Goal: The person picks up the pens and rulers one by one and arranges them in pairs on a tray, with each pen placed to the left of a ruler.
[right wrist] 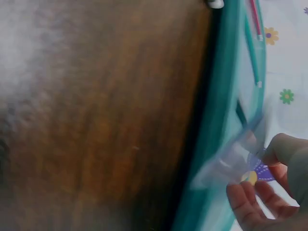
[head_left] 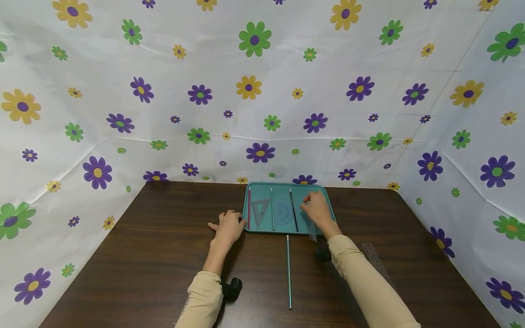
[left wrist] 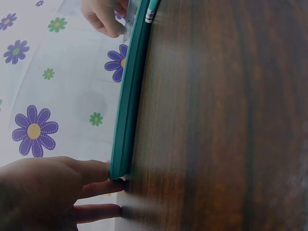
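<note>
My right hand (head_left: 317,210) is over the right end of a teal tray (head_left: 279,184) and pinches a clear plastic ruler (head_left: 312,232), whose near end overlaps the tray's front rim. In the right wrist view this ruler (right wrist: 228,161) looks blurred between thumb and fingers. At the tray's left end, my left hand (head_left: 228,226) has its fingers extended, with a digit against the rim and fingertips on the table. Inside the tray lie a red pencil (head_left: 249,209), a clear set square (head_left: 259,212), a green pencil (head_left: 273,209), a clear protractor (head_left: 284,214) and a black pencil (head_left: 293,209).
Another green pencil (head_left: 289,273) lies on the brown table (head_left: 172,255) in front of the tray. A second clear ruler (head_left: 376,259) is partly covered by the right sleeve. Behind the table hangs a flowered white sheet (head_left: 279,109).
</note>
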Tool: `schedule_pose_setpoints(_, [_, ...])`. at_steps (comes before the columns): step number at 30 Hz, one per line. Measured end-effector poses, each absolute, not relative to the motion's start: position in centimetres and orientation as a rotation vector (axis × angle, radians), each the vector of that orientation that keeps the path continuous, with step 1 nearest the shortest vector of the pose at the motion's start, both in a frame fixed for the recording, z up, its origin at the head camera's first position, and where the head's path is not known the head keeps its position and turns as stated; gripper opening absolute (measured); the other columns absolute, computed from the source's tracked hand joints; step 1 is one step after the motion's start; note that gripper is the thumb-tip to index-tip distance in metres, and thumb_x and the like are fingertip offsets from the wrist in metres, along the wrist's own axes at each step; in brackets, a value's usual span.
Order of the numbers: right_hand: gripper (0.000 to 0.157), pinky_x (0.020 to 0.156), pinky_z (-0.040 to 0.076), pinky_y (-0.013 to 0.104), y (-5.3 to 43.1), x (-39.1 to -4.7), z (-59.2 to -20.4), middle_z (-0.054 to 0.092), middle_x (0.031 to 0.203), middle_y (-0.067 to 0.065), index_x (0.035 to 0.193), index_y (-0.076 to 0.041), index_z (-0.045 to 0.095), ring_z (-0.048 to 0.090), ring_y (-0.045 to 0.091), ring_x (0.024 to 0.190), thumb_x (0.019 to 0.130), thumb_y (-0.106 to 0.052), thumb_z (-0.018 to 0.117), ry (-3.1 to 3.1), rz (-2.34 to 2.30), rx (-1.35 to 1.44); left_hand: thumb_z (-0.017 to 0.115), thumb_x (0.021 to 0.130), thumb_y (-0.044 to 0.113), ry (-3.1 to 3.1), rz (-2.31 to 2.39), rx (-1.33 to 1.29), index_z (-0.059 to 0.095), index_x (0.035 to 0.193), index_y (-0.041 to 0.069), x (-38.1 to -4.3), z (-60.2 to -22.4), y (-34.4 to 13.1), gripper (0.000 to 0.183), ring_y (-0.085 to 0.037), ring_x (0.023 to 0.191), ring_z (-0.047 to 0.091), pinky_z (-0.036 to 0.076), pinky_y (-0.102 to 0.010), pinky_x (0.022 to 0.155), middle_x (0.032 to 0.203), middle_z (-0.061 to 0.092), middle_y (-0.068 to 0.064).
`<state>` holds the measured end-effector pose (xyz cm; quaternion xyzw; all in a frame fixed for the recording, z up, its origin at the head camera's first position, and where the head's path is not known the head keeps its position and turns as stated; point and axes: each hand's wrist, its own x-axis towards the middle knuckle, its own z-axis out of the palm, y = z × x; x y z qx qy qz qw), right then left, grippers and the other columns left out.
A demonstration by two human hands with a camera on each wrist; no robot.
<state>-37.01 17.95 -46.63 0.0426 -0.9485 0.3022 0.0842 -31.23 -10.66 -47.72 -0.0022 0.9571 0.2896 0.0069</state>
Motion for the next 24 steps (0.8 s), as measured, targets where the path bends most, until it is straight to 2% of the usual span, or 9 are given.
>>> schedule_pose_setpoints(7, [0.010, 0.069, 0.054, 0.041, 17.99, -37.15, -47.44, 0.070, 0.094, 0.017, 0.094, 0.001, 0.071, 0.062, 0.024, 0.075, 0.092, -0.006, 0.064, -2.876, 0.854, 0.193, 0.058, 0.101, 0.026, 3.003, 0.914, 0.008, 0.065, 0.129, 0.006, -31.21, -47.73, -10.48, 0.036, -0.053, 0.140, 0.030, 0.006, -0.087, 0.102, 0.145, 0.049, -0.021])
schedule_pose_setpoints(12, [0.009, 0.073, 0.055, 0.043, 17.85, -37.06, -47.02, 0.071, 0.100, 0.017, 0.096, -0.001, 0.073, 0.064, 0.026, 0.082, 0.093, -0.006, 0.065, -2.946, 0.814, 0.257, 0.058, 0.101, 0.026, 3.009, 0.906, 0.015, 0.065, 0.129, 0.006, -31.28, -47.64, -10.57, 0.036, -0.053, 0.140, 0.030, 0.007, -0.087, 0.102, 0.145, 0.049, -0.021])
schedule_pose_setpoints(19, [0.015, 0.079, 0.054, 0.045, 17.92, -36.74, -46.97, 0.068, 0.120, 0.020, 0.106, -0.003, 0.072, 0.065, 0.034, 0.100, 0.093, -0.004, 0.063, -3.026, 0.797, 0.345, 0.058, 0.101, 0.026, 3.007, 0.895, 0.002, 0.065, 0.130, 0.006, -31.36, -47.76, -10.63, 0.036, -0.052, 0.141, 0.030, 0.007, -0.087, 0.102, 0.146, 0.049, -0.021])
schedule_pose_setpoints(21, [0.019, 0.076, 0.052, 0.041, 17.99, -36.70, -47.12, 0.064, 0.128, 0.021, 0.109, -0.003, 0.072, 0.064, 0.035, 0.105, 0.093, -0.003, 0.062, -3.049, 0.778, 0.371, 0.058, 0.101, 0.027, 3.008, 0.886, -0.001, 0.065, 0.130, 0.006, -31.34, -47.74, -10.65, 0.037, -0.052, 0.141, 0.030, 0.007, -0.087, 0.102, 0.146, 0.048, -0.021])
schedule_pose_setpoints(24, [0.023, 0.066, 0.046, 0.034, 18.04, -36.61, -47.31, 0.057, 0.141, 0.022, 0.114, -0.003, 0.071, 0.064, 0.036, 0.100, 0.094, -0.002, 0.060, -3.077, 0.754, 0.399, 0.058, 0.101, 0.027, 3.007, 0.882, -0.001, 0.065, 0.130, 0.006, -31.29, -47.68, -10.66, 0.036, -0.052, 0.141, 0.030, 0.008, -0.087, 0.102, 0.145, 0.049, -0.021])
